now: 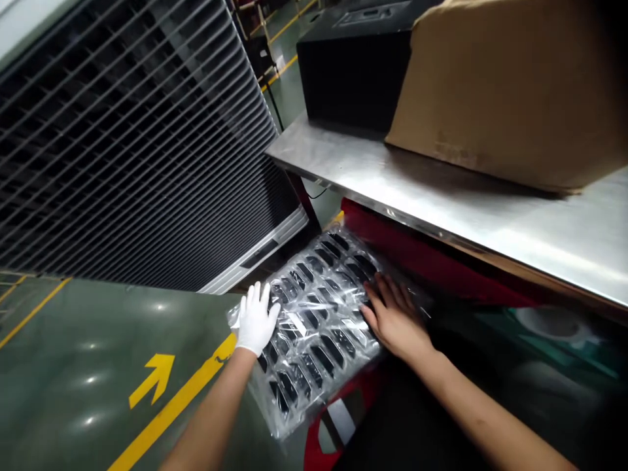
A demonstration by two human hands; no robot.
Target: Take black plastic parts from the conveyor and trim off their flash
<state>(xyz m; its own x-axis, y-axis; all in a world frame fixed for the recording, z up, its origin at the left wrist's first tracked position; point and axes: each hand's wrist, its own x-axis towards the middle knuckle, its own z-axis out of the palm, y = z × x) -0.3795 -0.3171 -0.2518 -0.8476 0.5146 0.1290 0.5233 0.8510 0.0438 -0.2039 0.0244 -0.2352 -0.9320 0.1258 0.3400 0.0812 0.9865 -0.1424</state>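
A clear plastic tray [314, 327] with rows of black oblong parts in its pockets lies under a shiny clear film. My left hand [257, 319], in a white glove, rests flat on its left edge, fingers stretched and thumb apart. On the right side of the tray lies my right hand [396, 316], bare, with its fingers spread over the film. Neither hand is closed round anything. Below the tray shows part of a red frame [318, 435]; most of what bears the tray is hidden.
A metal-topped table [353, 154] edges the right side, bearing a black box [350, 82] and a brown cardboard piece [500, 98]. A large slatted dark unit [147, 150] stands at upper left. Yellow lines and a yellow arrow [154, 379] mark the green floor.
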